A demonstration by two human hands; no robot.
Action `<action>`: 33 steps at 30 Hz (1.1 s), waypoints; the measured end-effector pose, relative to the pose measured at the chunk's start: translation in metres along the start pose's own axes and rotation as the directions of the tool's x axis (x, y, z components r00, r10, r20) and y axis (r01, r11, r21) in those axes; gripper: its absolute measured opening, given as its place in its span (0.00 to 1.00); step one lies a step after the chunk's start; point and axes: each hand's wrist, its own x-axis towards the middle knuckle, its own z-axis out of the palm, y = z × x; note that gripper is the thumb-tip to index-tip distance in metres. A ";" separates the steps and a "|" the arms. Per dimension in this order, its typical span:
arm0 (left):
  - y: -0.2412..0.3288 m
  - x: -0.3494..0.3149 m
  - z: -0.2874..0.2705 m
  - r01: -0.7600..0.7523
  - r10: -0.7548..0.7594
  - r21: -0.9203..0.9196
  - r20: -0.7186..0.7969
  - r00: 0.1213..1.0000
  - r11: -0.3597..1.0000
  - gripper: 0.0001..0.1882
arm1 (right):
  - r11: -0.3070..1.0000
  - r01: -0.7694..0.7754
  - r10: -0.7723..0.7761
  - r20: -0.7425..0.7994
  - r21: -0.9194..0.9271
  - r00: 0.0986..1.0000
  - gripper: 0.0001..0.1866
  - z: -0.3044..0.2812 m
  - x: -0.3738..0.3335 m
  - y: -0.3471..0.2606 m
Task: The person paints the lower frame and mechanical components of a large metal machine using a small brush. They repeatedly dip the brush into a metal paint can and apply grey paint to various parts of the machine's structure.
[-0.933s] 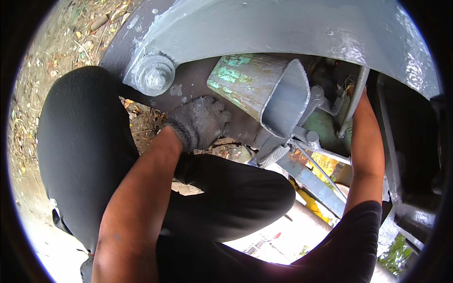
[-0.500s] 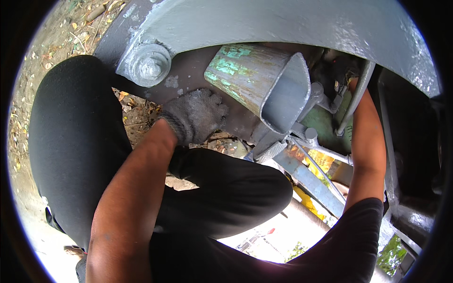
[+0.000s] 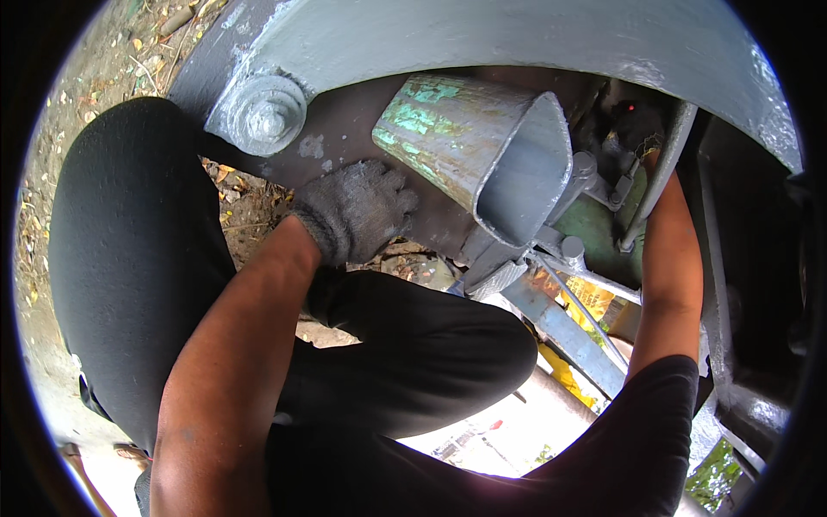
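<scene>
My left hand (image 3: 357, 211), in a grey knit glove, rests palm down on a dark metal plate (image 3: 332, 129). Its fingers are bent but a little apart, and I see nothing held in them. My right forearm passes behind a curved grey bar (image 3: 662, 177) into a shadowed recess. There my right hand (image 3: 636, 129), in a dark glove, is mostly lost in shadow, and its fingers cannot be made out. A small red light shows at it. Just below it sits a grey metal linkage (image 3: 616, 191) with pins. Between my hands a tapered square metal tube (image 3: 465, 142), grey with worn green paint, points its hollow end toward me.
A large curved grey metal rim (image 3: 482, 39) arches over the far side. At its left end is a round stepped boss (image 3: 269, 116). Dark framework (image 3: 749, 258) stands at the right. My bent legs in black trousers flank the left arm, above leaf-strewn ground (image 3: 129, 65).
The view has shifted slightly, and the recess around my right hand shows a little more clearly. My left hand stays in place on the plate.
</scene>
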 end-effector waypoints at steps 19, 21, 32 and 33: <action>0.003 -0.001 -0.007 -0.006 0.006 0.001 -0.045 0.999 1.000 0.13 | 0.993 -0.060 0.063 -0.020 0.103 0.998 0.22 -0.011 -0.034 0.024; 0.002 -0.001 -0.006 -0.014 0.014 0.015 -0.044 0.999 1.000 0.13 | 0.991 -0.062 0.065 -0.027 0.116 0.998 0.22 -0.004 -0.034 0.006; 0.003 0.001 -0.004 0.061 -0.060 -0.085 0.011 0.998 0.995 0.15 | 0.981 -0.070 0.077 -0.032 0.181 0.997 0.22 0.012 -0.029 0.039; 0.002 0.001 -0.004 0.048 -0.047 -0.079 0.014 0.999 0.996 0.15 | 0.980 -0.070 0.077 -0.035 0.185 0.996 0.22 0.012 -0.036 0.036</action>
